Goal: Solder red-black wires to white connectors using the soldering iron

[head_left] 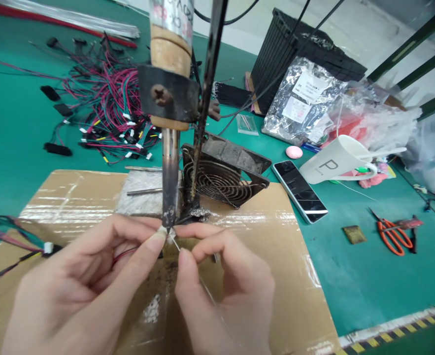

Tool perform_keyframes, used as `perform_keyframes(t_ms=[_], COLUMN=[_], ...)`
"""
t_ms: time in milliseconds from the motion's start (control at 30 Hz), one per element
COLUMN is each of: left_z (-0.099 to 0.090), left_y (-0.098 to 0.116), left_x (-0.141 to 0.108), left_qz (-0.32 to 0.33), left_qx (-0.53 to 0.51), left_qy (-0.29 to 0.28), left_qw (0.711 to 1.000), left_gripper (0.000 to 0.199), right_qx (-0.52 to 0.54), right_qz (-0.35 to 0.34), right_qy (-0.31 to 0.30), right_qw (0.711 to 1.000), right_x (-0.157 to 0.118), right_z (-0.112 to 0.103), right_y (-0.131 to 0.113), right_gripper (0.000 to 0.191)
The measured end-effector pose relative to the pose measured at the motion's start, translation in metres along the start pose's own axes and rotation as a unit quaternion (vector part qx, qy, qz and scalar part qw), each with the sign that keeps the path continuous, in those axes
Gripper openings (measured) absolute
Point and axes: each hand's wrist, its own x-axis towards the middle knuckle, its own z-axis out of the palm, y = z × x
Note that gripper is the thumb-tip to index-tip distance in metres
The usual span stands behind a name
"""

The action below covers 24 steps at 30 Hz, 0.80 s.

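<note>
Left hand (87,281): thumb and forefinger closed on a red lead (126,253), its end lost behind the fingers; the pinch sits right beside the iron's tip, presumably to steady the lead there.
Right hand (228,291): thumb and forefinger grip a thin wire (175,242), likely solder, slanting up to the tip; the short free length probably gives fine control.
Iron (170,177): point down between the hands, fixed by a clamp (169,93) near an upright rod (210,59), seemingly so neither hand need carry it.
Fan (222,180): tilted just behind the iron, perhaps to shift fumes.
Block (139,202): behind the left hand, maybe weighting the stand; whether they join, I cannot tell.
Cardboard (276,246): beneath the hands, likely shielding the green table (361,276).
Wires (106,93): heaped at back left, apart from the iron.
Phone (300,192), cup (335,160), scissors (394,239): off to the right, probably to stay clear of the heat.
</note>
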Motion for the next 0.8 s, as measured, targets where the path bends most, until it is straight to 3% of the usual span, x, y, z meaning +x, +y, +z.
perform_keyframes(t_ms=[200,800], left_z=[-0.0052,-0.0060], left_y=[-0.0043,-0.0034], left_x=[-0.0080,-0.0089], left_qz=[-0.031,-0.040], left_qx=[0.051,0.059], left_qy=[-0.041,-0.052], left_qw=[0.997,0.996], left_gripper=[0.017,0.015], right_qx=[0.018,0.007], right_qz=[-0.007,-0.010], right_qy=[0.012,0.007], right_qw=[1.000,1.000], right_x=[0.0014,0.0025], right_z=[0.0018,0.0010], right_y=[0.0005,-0.0013], right_gripper=[0.018,0.018])
